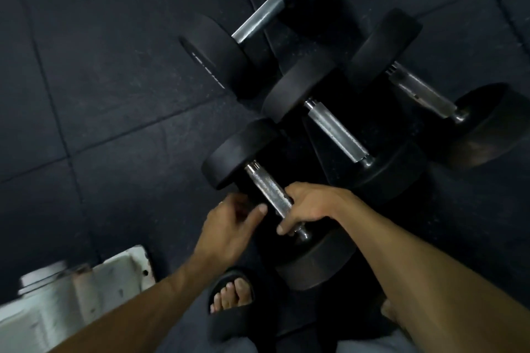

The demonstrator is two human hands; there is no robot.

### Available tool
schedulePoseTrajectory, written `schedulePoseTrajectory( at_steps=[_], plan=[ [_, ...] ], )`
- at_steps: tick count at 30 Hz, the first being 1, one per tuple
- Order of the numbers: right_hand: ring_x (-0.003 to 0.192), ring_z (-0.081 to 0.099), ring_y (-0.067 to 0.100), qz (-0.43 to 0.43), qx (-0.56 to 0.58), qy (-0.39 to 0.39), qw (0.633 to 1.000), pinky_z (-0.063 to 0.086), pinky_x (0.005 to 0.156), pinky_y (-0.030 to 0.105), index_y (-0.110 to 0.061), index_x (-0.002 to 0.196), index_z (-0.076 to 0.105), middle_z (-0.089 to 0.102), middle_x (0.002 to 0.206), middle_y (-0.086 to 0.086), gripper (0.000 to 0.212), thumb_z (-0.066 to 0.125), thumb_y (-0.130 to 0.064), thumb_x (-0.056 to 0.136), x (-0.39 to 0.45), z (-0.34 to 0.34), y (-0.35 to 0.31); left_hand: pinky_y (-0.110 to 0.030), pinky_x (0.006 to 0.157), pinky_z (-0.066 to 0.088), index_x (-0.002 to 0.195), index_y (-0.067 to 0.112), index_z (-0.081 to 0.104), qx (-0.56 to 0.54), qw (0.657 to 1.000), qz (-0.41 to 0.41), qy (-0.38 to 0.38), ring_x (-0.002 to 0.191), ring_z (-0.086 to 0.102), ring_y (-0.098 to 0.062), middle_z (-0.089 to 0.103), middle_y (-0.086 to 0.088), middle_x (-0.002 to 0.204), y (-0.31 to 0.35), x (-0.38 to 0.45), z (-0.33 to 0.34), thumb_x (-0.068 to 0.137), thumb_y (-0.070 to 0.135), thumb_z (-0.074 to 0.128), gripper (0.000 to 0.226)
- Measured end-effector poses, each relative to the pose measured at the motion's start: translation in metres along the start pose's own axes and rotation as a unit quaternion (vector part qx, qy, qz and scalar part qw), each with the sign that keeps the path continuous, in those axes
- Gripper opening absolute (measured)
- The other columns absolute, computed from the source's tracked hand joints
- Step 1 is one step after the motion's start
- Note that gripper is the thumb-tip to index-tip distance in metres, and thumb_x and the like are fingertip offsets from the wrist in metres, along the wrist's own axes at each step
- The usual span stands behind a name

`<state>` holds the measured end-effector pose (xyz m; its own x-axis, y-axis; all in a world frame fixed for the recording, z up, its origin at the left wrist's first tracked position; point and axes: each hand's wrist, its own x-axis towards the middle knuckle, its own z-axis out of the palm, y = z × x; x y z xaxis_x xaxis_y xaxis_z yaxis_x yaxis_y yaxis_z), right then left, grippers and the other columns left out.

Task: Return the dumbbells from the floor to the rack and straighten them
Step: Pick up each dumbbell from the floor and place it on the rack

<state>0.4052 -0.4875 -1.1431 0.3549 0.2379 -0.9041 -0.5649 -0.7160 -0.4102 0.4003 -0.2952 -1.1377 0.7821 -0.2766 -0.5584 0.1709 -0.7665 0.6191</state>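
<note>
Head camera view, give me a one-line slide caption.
Right hand grips the nearest dumbbell by its handle; left hand reaches in.

1. R hand (311, 206) grips knurled handle of nearest dumbbell (269, 189), frame centre.
2. L hand (229, 226) just beside handle, fingers loosely curled, thumb out.
3. Three more dumbbells (337, 129) upper right, on dark floor (100, 80).
4. Sandalled foot (229, 298) bottom centre.

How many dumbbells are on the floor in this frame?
4: nearest dumbbell, handle held by the right hand; middle dumbbell; right dumbbell; far dumbbell. More may lie outside the view.
</note>
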Motion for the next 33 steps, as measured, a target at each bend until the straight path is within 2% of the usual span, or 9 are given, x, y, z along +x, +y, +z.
schedulePoseTrajectory(
  at_steps=[3,6,9,12,18,22,27,30,33],
  plan=[
    [0.090,0.068,0.018,-0.002,0.004,-0.010,1.000,0.053,0.086,0.032,-0.019,0.099,0.057,0.069,0.088,-0.002,0.041,0.086,-0.030,0.072,0.002,-0.001,0.001,-0.027,0.077,0.054,0.084,0.030,0.067,-0.250,0.961,-0.122,0.000,0.087,0.069,-0.004,0.073,0.012,0.086,0.017,0.016,0.018,0.085,0.050,0.062,0.021],
    [0.077,0.061,0.012,0.005,0.016,-0.016,1.000,0.047,0.069,0.026,-0.022,0.088,0.053,0.063,0.083,-0.004,0.037,0.085,-0.028,0.073,0.006,-0.001,0.003,-0.018,0.072,0.049,0.085,0.029,0.063,-0.364,0.916,-0.165,0.031,0.085,0.067,-0.004,0.070,0.010,0.088,0.034,0.030,0.032,0.086,0.035,0.069,0.008],
    [0.078,0.066,0.015,0.014,0.064,-0.035,0.997,0.053,0.078,0.034,-0.017,0.098,0.054,0.069,0.083,0.000,0.037,0.084,-0.017,0.075,0.008,-0.001,0.003,-0.032,0.083,0.056,0.096,0.018,0.064,-0.436,0.878,-0.195,0.040,0.092,0.069,-0.017,0.072,0.000,0.096,0.033,0.041,0.040,0.076,0.024,0.080,0.027],
    [0.092,0.073,0.021,0.015,0.070,-0.031,0.997,0.054,0.098,0.043,-0.013,0.108,0.056,0.076,0.089,0.004,0.047,0.085,-0.017,0.072,0.011,0.003,0.007,-0.040,0.089,0.056,0.110,0.012,0.061,-0.436,0.882,-0.176,0.032,0.098,0.069,-0.020,0.070,-0.005,0.107,0.023,0.043,0.041,0.067,0.014,0.086,0.049],
    [0.096,0.071,0.018,0.006,0.057,-0.018,0.998,0.053,0.096,0.038,-0.016,0.118,0.057,0.076,0.094,0.003,0.056,0.084,-0.022,0.069,0.008,0.012,0.010,-0.045,0.092,0.055,0.109,0.011,0.062,-0.416,0.894,-0.163,0.010,0.099,0.070,-0.023,0.071,-0.007,0.107,0.010,0.040,0.039,0.063,0.010,0.088,0.053],
    [0.083,0.071,0.011,0.010,0.075,-0.073,0.994,0.050,0.077,0.033,-0.019,0.111,0.056,0.078,0.085,0.004,0.040,0.079,-0.017,0.078,-0.020,0.022,0.013,-0.046,0.091,0.056,0.110,0.009,0.063,-0.397,0.904,-0.155,-0.015,0.100,0.070,-0.022,0.072,-0.007,0.106,0.015,0.015,0.038,0.060,0.018,0.089,0.057],
    [0.077,0.070,0.015,0.004,0.103,-0.073,0.992,0.051,0.065,0.028,-0.011,0.102,0.065,0.076,0.081,0.007,0.028,0.078,-0.011,0.078,-0.088,0.036,0.007,-0.043,0.092,0.055,0.110,0.006,0.064,-0.374,0.912,-0.162,-0.036,0.100,0.070,-0.021,0.072,-0.008,0.106,0.053,-0.039,0.020,0.065,0.015,0.088,0.052],
    [0.089,0.073,0.026,0.005,0.110,-0.058,0.992,0.058,0.088,0.043,-0.013,0.100,0.066,0.077,0.088,0.009,0.038,0.083,-0.019,0.066,-0.136,0.040,-0.002,-0.042,0.093,0.055,0.109,0.008,0.063,-0.363,0.915,-0.170,-0.040,0.099,0.070,-0.020,0.072,-0.007,0.105,0.087,-0.077,-0.003,0.065,0.015,0.088,0.052],
    [0.089,0.073,0.019,-0.004,0.111,-0.047,0.993,0.057,0.092,0.041,-0.023,0.088,0.063,0.077,0.088,0.006,0.030,0.083,-0.022,0.065,-0.196,0.034,-0.020,-0.043,0.094,0.054,0.105,0.010,0.064,-0.361,0.916,-0.172,-0.048,0.096,0.071,-0.019,0.074,-0.004,0.101,0.128,-0.112,-0.035,0.058,0.021,0.091,0.056]
  ],
)
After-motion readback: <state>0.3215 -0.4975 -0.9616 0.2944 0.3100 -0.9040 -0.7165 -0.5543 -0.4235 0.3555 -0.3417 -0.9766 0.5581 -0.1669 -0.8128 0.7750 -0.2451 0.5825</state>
